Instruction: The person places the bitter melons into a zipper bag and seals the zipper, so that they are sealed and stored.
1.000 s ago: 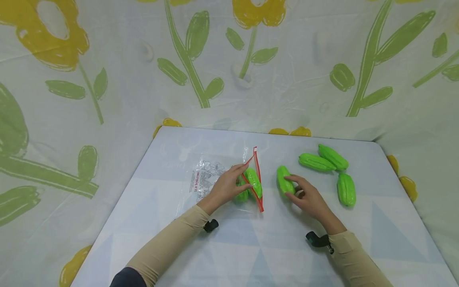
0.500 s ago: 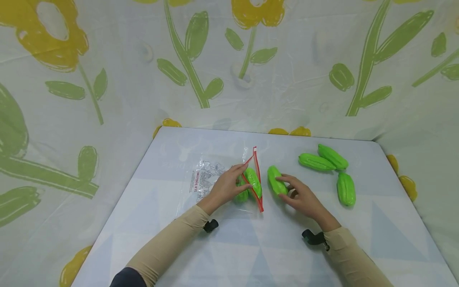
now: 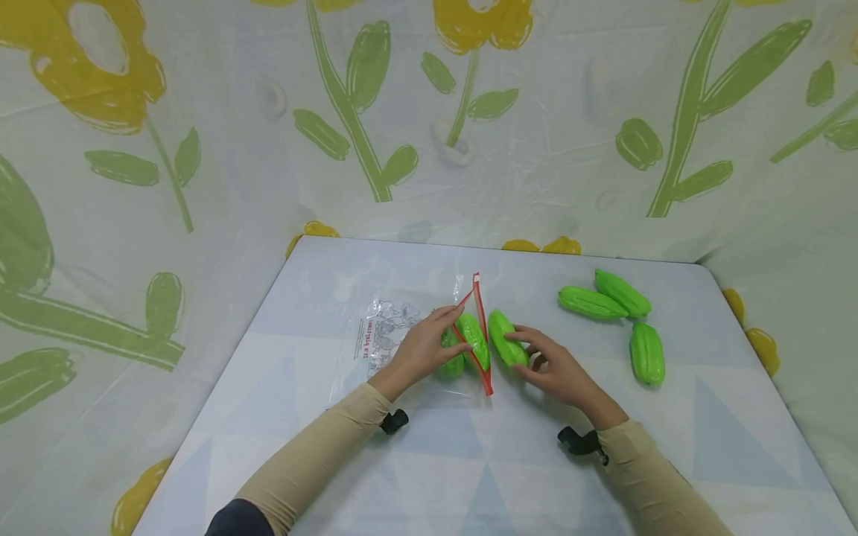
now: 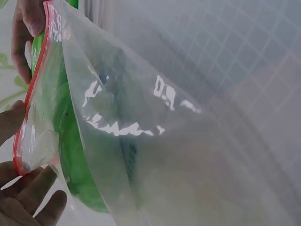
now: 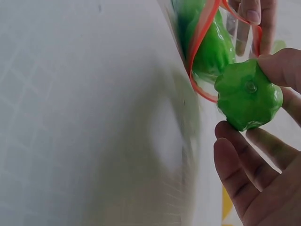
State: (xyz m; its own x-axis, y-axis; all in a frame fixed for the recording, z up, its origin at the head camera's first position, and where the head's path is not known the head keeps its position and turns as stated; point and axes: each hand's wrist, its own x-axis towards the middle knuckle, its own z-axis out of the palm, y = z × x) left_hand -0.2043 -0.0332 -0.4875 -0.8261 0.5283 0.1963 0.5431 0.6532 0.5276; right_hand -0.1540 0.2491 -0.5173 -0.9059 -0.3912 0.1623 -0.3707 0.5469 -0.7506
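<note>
My left hand point(image 3: 421, 351) holds the mouth of a clear zip bag point(image 3: 385, 324), its fingers and thumb spread apart at the red zip edge so the mouth gapes to the right. Inside the bag lie green gourds point(image 3: 474, 341), one just within the mouth. My right hand point(image 3: 556, 376) grips another ribbed green gourd point(image 3: 503, 336) between thumb and fingers, close to the right of the red edge. In the right wrist view the held gourd point(image 5: 249, 96) shows its lobed end toward the camera, with the bag mouth behind it.
Several more things share the table point(image 3: 536, 476): two touching green gourds point(image 3: 623, 292) point(image 3: 591, 303) lie at the back right, with a single gourd point(image 3: 647, 354) in front of them. A flower-printed curtain point(image 3: 536, 149) stands behind the table's back edge.
My right hand has moved left with the gourd, bringing it from a gap away to close beside the bag mouth. The left hand and the bag have stayed put.
</note>
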